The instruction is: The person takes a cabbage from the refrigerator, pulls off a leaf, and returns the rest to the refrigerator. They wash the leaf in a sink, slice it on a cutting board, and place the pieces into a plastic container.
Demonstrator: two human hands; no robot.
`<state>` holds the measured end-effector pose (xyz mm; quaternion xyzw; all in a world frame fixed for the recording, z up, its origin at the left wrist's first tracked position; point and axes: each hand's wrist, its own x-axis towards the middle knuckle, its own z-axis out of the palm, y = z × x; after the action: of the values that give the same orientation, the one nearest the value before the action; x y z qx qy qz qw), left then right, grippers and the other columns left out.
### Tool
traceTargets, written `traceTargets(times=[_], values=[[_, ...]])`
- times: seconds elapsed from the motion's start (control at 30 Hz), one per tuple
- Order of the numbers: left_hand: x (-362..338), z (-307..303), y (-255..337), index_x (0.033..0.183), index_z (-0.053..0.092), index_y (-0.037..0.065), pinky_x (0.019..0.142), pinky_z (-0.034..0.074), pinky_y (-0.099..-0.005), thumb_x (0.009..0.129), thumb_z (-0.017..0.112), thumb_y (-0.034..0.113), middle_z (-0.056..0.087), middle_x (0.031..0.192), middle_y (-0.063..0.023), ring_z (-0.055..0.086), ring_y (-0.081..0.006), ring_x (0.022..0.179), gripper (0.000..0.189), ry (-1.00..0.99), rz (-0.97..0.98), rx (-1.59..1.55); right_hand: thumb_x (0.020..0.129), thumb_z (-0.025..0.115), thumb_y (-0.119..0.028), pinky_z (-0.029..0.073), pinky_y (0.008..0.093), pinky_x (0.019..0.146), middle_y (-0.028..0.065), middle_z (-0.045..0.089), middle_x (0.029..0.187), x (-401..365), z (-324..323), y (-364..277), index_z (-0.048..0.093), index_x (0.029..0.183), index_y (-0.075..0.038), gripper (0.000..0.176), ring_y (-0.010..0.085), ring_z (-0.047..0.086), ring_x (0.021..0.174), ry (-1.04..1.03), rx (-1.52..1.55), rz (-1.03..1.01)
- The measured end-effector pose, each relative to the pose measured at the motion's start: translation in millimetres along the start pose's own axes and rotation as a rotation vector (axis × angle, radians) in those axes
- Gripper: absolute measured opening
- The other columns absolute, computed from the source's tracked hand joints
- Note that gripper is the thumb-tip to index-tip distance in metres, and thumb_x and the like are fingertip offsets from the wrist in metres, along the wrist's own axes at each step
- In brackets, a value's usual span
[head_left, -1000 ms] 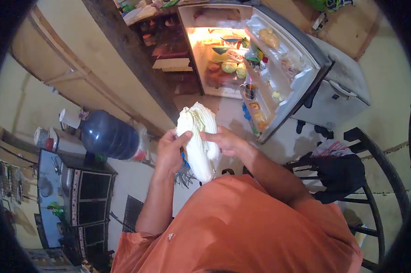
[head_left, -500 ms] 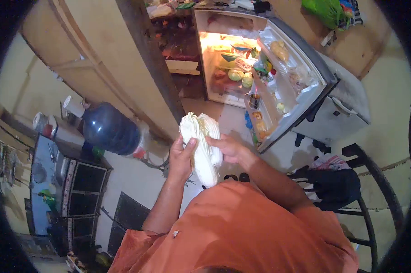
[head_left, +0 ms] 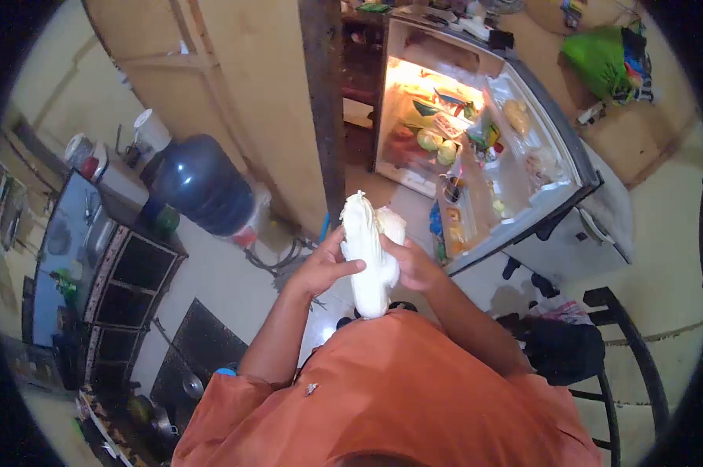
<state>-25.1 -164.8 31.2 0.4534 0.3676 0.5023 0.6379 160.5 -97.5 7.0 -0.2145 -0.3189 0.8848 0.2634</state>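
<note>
In front of my orange shirt I hold a napa cabbage (head_left: 363, 253), pale and long, roughly upright, its crinkled leafy end pointing away from me. A second pale piece (head_left: 393, 224) lies close against its right side. My left hand (head_left: 326, 266) is wrapped round the left side, thumb across the front. My right hand (head_left: 415, 263) grips the right side, thumb on the front near the gap between the two pieces. The fingers behind are hidden.
Ahead to the right stands an open, lit fridge (head_left: 413, 175) with round cabbages (head_left: 429, 140) inside; its loaded door (head_left: 534, 171) swings toward me. A large blue water jug (head_left: 203, 187) is at left. A black chair (head_left: 631, 342) with clothes stands at right.
My view has turned left, so the fridge and jug sit further right. The cabbage has rotated in my hands, the second piece now more behind the front one.
</note>
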Motion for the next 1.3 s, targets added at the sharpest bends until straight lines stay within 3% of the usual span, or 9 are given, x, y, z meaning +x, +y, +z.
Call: traceTargets(times=[0.17,0.33,0.47,0.57,0.7,0.8,1.03,1.1,1.3], values=[[-3.1,-8.2,-3.3,0.146,0.025,0.008,0.108,0.029,-0.0356,0.080,0.068,0.002,0.041,0.140,-0.0047,0.037,-0.0176,0.130,0.079,-0.043,0.028,0.014,0.090,0.059,-0.016,0.050,0.0343,0.084,0.0094,0.060,0.116,-7.6,-17.2,-14.0,0.051,0.126,-0.004,0.038,0.0185,0.062,0.095,0.321,-0.381,-0.042],[-3.4,-14.2,-12.1,0.145,0.026,0.006,0.109,0.026,-0.0349,0.082,0.067,0.003,0.034,0.144,-0.0065,0.031,-0.0172,0.133,0.075,-0.038,0.018,0.072,0.083,0.069,-0.013,0.047,0.0304,0.086,0.0049,0.064,0.105,-20.8,23.4,-56.7,0.057,0.118,-0.002,0.039,0.0148,0.059,0.099,0.111,-0.278,-0.350],[-2.3,-14.5,-8.9,0.142,0.031,0.004,0.109,0.027,-0.0357,0.082,0.069,0.009,0.037,0.137,-0.0095,0.033,-0.0208,0.130,0.071,-0.058,0.042,0.153,0.076,0.077,-0.015,0.047,0.0316,0.088,0.0080,0.064,0.107,-4.5,52.0,-59.1,0.058,0.115,-0.001,0.046,0.0138,0.059,0.098,0.025,-0.542,-0.291],[-2.0,-4.5,-5.7,0.139,0.037,0.005,0.109,0.027,-0.0351,0.080,0.072,0.011,0.034,0.131,-0.0133,0.032,-0.0239,0.127,0.069,-0.013,0.064,0.312,0.073,0.079,-0.016,0.049,0.0322,0.086,0.0080,0.065,0.104,4.5,59.6,-52.9,0.058,0.114,0.000,0.049,0.0154,0.061,0.094,0.189,-0.821,-0.275],[-2.4,-3.5,-24.7,0.138,0.039,0.006,0.107,0.029,-0.0386,0.076,0.078,0.026,0.034,0.128,-0.0210,0.033,-0.0318,0.126,0.076,0.137,0.124,0.580,0.072,0.079,-0.012,0.050,0.0322,0.083,0.0084,0.066,0.103,19.8,40.8,-36.7,0.058,0.113,0.000,0.047,0.0163,0.062,0.094,0.195,-0.727,-0.342],[-10.5,7.7,-2.2,0.139,0.038,0.004,0.109,0.026,-0.0379,0.078,0.077,0.024,0.034,0.129,-0.0164,0.035,-0.0279,0.125,0.075,0.164,0.089,0.736,0.072,0.078,-0.009,0.050,0.0317,0.083,0.0087,0.066,0.104,28.0,27.2,-31.4,0.058,0.114,0.001,0.047,0.0163,0.063,0.094,0.213,-0.631,-0.316],[-2.6,-6.5,-26.6,0.141,0.035,0.003,0.108,0.029,-0.0384,0.088,0.063,0.032,0.032,0.134,-0.0223,0.032,-0.0308,0.130,0.066,0.231,0.054,0.643,0.073,0.075,-0.004,0.050,0.0313,0.085,0.0078,0.065,0.105,29.5,26.7,-31.6,0.057,0.116,0.002,0.047,0.0163,0.063,0.094,0.178,-0.561,-0.357],[6.9,-16.0,-46.7,0.140,0.036,0.001,0.109,0.028,-0.0359,0.096,0.049,0.026,0.031,0.138,-0.0163,0.031,-0.0259,0.131,0.052,0.209,-0.018,-0.327,0.074,0.074,-0.003,0.049,0.0311,0.087,0.0077,0.065,0.107,32.9,22.3,-30.7,0.056,0.117,0.002,0.046,0.0163,0.063,0.096,0.171,-0.499,-0.380],[-3.1,-16.7,-25.2,0.140,0.039,0.004,0.109,0.027,-0.0354,0.096,0.045,0.017,0.029,0.138,-0.0137,0.029,-0.0255,0.133,0.045,0.156,-0.110,0.000,0.074,0.075,-0.003,0.048,0.0310,0.088,0.0069,0.064,0.108,26.0,35.3,-40.2,0.054,0.119,0.000,0.050,0.0162,0.062,0.097,0.184,-0.465,-0.309]])
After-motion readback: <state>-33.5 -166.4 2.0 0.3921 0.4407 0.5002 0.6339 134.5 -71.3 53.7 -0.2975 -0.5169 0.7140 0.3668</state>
